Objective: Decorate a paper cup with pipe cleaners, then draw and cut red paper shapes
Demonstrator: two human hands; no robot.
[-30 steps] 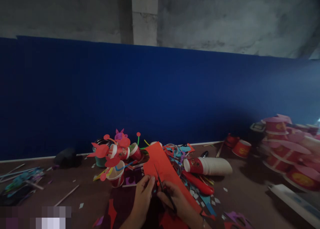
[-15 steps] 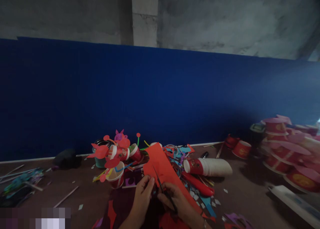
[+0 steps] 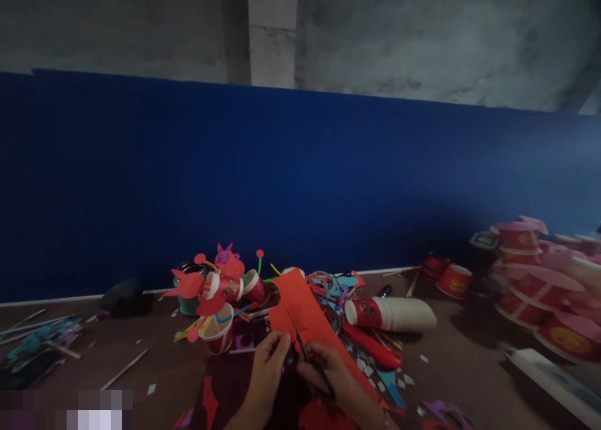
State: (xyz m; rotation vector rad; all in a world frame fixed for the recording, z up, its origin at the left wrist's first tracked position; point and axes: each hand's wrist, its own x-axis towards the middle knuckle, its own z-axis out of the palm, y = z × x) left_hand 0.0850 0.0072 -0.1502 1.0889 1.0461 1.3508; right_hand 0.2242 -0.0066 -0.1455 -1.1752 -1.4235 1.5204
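Observation:
My right hand is closed around the handles of dark scissors, whose blades point up and left over a long sheet of red paper. The thumb and fingers of my left hand pinch together at the near left edge of that paper, just left of the blades. Whether a small cut piece sits between them is too dark to see. Left of the paper stand paper cups with red cut-out shapes, one upright cup holding coloured strips.
A stack of nested paper cups lies right of the paper, behind a red tool-like object. Red cups with pink paper pile up at far right, beside a white oblong. Scraps litter the table before a blue panel.
Almost nothing moves. My right hand and the scissors shift very slightly, while the left hand and the red paper stay in place.

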